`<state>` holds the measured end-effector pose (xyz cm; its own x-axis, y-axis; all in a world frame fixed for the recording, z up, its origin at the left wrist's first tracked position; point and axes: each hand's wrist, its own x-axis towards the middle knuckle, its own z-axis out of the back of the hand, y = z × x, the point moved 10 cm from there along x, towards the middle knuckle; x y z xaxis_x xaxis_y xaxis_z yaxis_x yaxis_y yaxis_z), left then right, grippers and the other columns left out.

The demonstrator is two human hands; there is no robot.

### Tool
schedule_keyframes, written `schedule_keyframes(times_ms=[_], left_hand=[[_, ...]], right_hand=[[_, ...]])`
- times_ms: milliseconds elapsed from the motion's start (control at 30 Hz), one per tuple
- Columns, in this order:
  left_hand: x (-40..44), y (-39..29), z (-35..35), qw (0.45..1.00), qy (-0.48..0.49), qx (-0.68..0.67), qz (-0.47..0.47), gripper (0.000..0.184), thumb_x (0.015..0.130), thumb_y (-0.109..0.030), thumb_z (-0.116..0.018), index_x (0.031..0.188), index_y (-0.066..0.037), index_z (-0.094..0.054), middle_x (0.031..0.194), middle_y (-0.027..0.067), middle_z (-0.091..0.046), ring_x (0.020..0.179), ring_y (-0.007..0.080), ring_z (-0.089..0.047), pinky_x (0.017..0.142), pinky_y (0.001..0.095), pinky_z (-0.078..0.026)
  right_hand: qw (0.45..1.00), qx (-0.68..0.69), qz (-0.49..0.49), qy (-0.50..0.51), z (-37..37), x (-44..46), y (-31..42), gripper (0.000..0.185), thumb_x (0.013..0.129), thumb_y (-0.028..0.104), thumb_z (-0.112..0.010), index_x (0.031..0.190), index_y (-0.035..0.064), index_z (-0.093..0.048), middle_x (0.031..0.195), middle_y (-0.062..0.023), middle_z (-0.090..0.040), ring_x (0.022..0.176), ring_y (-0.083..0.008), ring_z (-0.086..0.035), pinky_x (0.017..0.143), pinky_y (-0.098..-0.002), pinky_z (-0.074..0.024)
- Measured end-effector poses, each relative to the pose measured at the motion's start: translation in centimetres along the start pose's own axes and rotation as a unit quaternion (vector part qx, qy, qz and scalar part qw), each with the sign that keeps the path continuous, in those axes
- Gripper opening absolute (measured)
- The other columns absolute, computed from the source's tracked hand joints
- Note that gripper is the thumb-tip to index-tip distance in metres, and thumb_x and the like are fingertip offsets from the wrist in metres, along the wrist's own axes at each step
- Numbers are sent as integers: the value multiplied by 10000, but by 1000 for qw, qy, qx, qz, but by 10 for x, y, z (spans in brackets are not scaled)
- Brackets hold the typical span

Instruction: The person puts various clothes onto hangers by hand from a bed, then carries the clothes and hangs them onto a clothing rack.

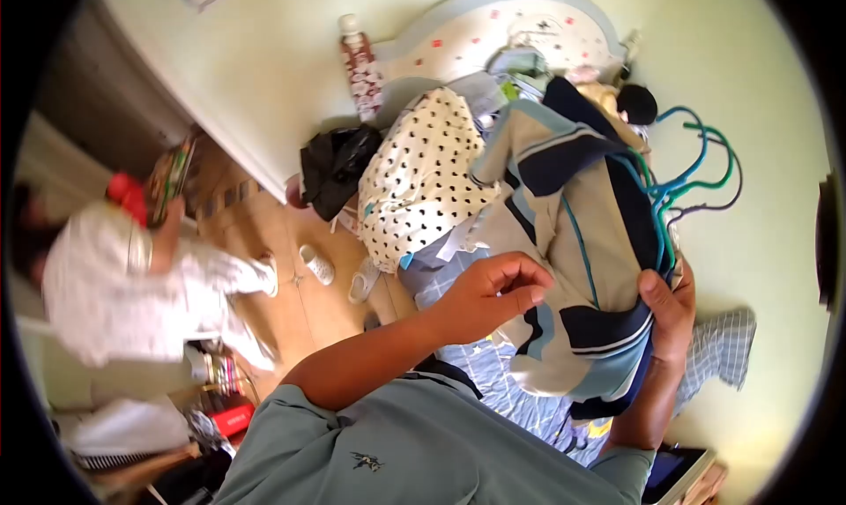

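A beige, navy and light blue striped garment hangs in front of the body, with teal and green hangers at its upper right. My right hand is closed on the garment's right side near the lower hanger parts, thumb on top. Over the garment's left side is my left hand, its fingers curled in toward the thumb, with nothing visible between them. Left of the garment lies a white cloth with black hearts.
A bed with a patterned blue sheet lies below the garment. A black bag and a tall bottle are beyond the left hand. Another person in light clothes is at the left, near shoes on the floor.
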<state>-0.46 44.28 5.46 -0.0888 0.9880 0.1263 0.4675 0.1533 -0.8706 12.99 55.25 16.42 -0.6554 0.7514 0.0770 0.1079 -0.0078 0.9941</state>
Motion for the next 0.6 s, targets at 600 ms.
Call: schedule_keyframes(times_ms=[600], left_hand=[[-445, -15, -97, 940, -287, 115, -143, 219, 950, -234, -673, 1037, -45, -605, 892, -22, -620, 802, 52, -550, 698, 236, -459]], right_hand=[[816, -16, -143, 560, -319, -314, -82, 593, 795, 200, -764, 1280, -56, -538, 1157, -87, -656, 1010, -156, -620, 923, -291, -473]])
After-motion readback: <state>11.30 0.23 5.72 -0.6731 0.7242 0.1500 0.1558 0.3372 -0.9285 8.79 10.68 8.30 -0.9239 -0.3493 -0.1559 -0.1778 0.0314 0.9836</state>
